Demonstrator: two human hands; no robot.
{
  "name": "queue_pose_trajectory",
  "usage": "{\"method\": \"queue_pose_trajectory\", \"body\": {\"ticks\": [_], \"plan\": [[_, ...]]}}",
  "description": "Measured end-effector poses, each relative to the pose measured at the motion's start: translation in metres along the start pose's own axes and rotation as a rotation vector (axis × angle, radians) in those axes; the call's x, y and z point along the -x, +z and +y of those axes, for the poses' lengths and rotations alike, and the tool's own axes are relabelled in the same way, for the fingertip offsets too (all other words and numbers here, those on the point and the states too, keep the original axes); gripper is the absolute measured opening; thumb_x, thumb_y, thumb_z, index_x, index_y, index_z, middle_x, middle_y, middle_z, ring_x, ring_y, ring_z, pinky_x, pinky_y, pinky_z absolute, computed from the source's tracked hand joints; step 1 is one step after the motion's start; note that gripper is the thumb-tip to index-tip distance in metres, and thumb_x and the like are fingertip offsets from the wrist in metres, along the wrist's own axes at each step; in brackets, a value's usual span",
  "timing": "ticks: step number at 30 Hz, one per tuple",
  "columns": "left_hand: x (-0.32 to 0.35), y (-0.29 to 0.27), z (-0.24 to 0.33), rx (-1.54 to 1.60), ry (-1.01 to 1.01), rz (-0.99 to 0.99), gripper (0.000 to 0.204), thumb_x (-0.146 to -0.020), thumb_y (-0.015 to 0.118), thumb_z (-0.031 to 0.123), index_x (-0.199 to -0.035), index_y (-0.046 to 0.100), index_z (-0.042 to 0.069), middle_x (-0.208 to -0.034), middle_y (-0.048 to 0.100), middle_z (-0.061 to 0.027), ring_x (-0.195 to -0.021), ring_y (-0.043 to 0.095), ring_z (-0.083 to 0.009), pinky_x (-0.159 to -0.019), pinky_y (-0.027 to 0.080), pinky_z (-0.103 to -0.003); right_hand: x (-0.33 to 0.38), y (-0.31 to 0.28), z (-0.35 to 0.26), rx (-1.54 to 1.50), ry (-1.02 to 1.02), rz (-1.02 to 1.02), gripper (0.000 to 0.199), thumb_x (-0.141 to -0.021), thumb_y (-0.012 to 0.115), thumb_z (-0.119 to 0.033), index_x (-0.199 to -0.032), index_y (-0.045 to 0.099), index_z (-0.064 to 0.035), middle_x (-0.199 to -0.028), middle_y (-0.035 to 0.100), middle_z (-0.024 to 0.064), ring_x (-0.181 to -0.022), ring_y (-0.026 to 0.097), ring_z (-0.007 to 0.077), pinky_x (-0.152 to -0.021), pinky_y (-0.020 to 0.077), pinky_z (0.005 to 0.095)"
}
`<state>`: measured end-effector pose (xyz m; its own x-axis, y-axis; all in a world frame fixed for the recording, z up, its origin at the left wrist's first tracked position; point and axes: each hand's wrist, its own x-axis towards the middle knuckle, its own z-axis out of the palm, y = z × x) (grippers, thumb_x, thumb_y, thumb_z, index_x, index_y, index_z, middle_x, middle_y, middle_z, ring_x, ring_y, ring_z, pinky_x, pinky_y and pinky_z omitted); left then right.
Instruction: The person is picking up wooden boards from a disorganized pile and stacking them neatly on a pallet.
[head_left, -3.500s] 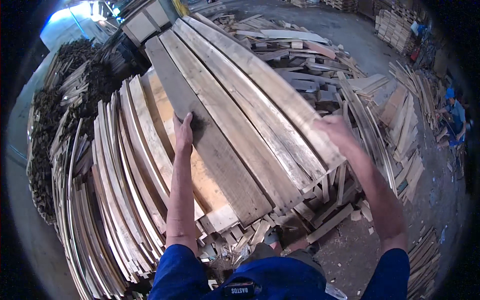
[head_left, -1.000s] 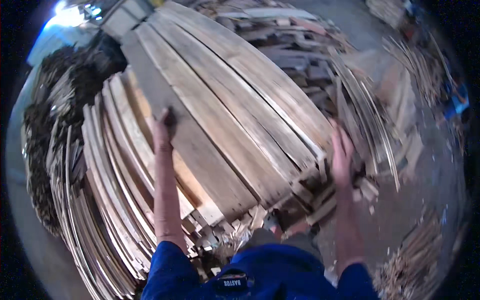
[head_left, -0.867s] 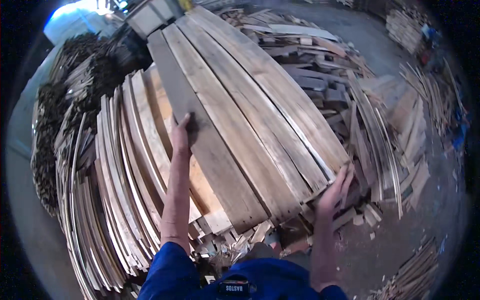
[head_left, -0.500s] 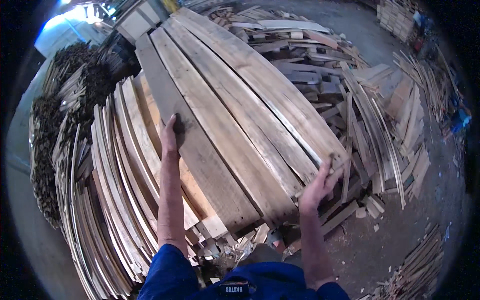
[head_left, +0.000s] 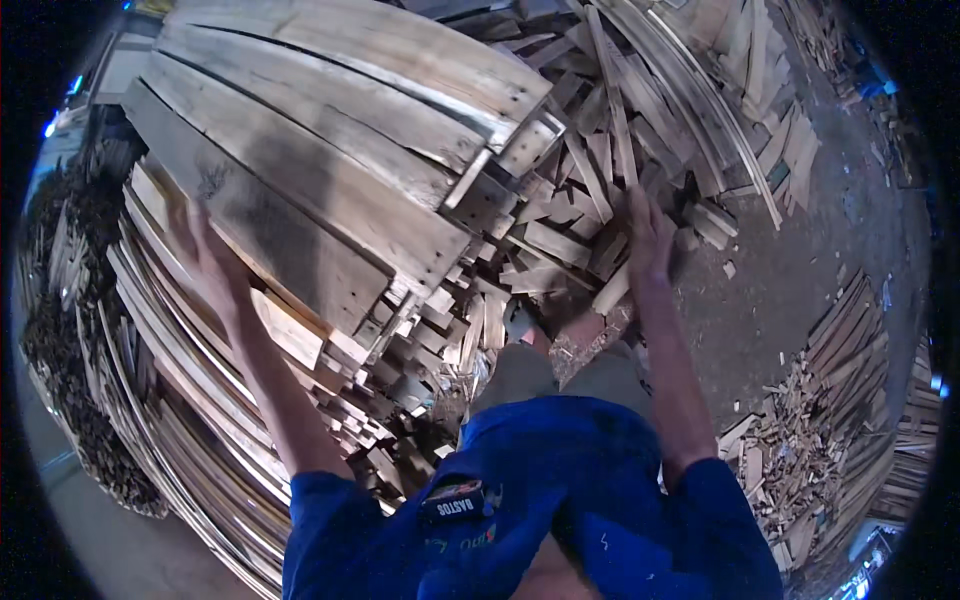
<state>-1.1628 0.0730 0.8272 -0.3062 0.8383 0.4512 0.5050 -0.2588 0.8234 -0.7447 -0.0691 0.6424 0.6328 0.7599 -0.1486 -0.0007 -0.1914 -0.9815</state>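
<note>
- Right hand [head_left: 650, 240] has come off the near end of the far-right wide board [head_left: 400, 45]. It's over by the scrap pile [head_left: 555, 240] now, fingers stretched out and nothing in it that I can see.
- Left hand [head_left: 200, 235] is just beside the left edge of the grey board [head_left: 265, 215]. Too blurry, so can't tell if it's gripping or even touching.
- All four wide boards lie side by side on the stack, left of the right hand.
- I'd say that right-hand board is resting on its own, no right-hand support.
</note>
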Motion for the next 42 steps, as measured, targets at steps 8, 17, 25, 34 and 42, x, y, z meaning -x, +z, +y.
{"method": "queue_pose_trajectory", "body": {"ticks": [8,17,25,34,42], "plan": [[0.168,0.112,0.098,-1.087,0.149,-0.791,0.103,-0.067,0.077,0.052,-0.149,0.018,0.030,-0.155,0.012,-0.0172,-0.141,0.017,-0.0395,-0.109,0.020,-0.064,0.094,-0.312,0.309,0.479,0.678,-0.289,0.036,-0.088,0.062,-0.038,-0.091,0.067,-0.0026,-0.075,0.061,0.0060,-0.066,0.059,0.0148,-0.055,0.0462,0.0284],[0.169,0.121,0.041,-0.965,0.560,-0.552,0.101,-0.072,0.074,0.052,-0.149,0.022,0.013,-0.149,0.027,-0.0245,-0.138,0.025,-0.0416,-0.111,0.025,-0.051,0.314,-0.669,0.532,0.606,0.684,-0.261,0.066,-0.088,0.047,-0.064,-0.132,0.045,-0.0148,-0.105,0.060,0.0076,-0.071,0.063,0.0228,-0.062,0.0482,0.0392],[0.178,0.129,0.063,-0.969,0.495,-0.573,0.089,-0.079,0.070,0.045,-0.147,0.024,0.013,-0.147,0.029,-0.0257,-0.130,0.037,-0.0441,-0.105,0.034,-0.049,0.315,-0.671,0.422,-0.127,1.138,0.405,0.042,-0.093,0.048,-0.050,-0.112,0.055,-0.0128,-0.088,0.065,0.0069,-0.067,0.063,0.0157,-0.056,0.0485,0.0304],[0.171,0.148,0.049,-1.396,0.088,-0.448,0.096,-0.076,0.067,0.048,-0.150,0.017,0.013,-0.152,0.020,-0.0229,-0.139,0.022,-0.0399,-0.115,0.017,-0.048,0.239,-0.632,0.329,-0.138,1.064,0.216,0.043,-0.089,0.060,-0.045,-0.107,0.058,-0.0067,-0.090,0.066,0.0088,-0.069,0.065,0.0181,-0.061,0.0508,0.0312],[0.319,0.378,0.026,-0.819,0.359,-0.187,0.072,-0.082,0.063,0.044,-0.140,0.038,0.009,-0.140,0.039,-0.0258,-0.126,0.039,-0.0459,-0.099,0.036,-0.059,0.130,-0.717,0.388,-0.143,1.368,0.087,0.054,-0.085,0.060,-0.055,-0.121,0.056,-0.0148,-0.098,0.066,0.0080,-0.082,0.065,0.0210,-0.076,0.0488,0.0374]]}}
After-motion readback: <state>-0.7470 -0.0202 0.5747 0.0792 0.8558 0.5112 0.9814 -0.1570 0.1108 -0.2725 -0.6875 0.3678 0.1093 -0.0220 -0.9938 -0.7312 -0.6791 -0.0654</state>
